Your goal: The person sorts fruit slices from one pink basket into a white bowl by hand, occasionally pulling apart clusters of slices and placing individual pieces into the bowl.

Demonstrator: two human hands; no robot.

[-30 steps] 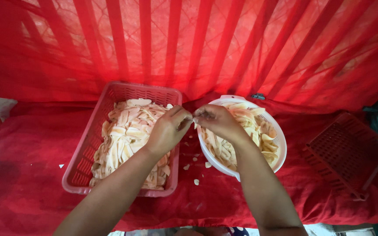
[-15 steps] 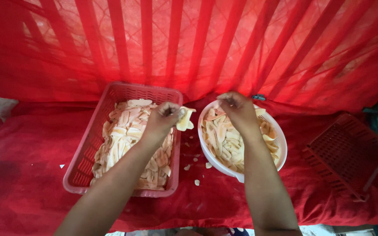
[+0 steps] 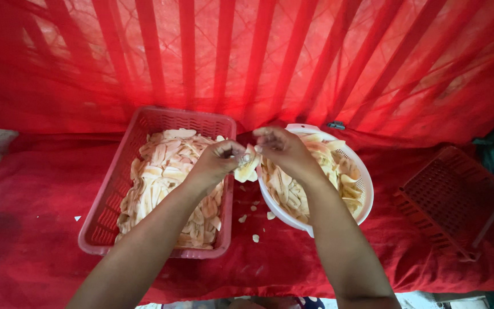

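Note:
My left hand [image 3: 217, 161] and my right hand [image 3: 281, 150] meet between two containers, both pinching one pale, thin slice [image 3: 247, 167] held in the air. To the left stands a red plastic basket [image 3: 105, 217] filled with several pale slices [image 3: 161, 177] laid flat. On the right, a white round colander bowl [image 3: 366, 197] holds a heap of the same slices [image 3: 293, 191]. My left forearm crosses over the basket's right side; my right forearm covers part of the bowl.
A red cloth [image 3: 24, 229] covers the surface, with a few loose slice bits [image 3: 254, 238] lying between basket and bowl. An upturned red basket [image 3: 450, 197] sits at the right. Red netting over bars [image 3: 247, 57] closes off the back.
My right hand has come back from over the bowl toward the left hand. The two hands now meet again on the slice that the left hand was holding alone.

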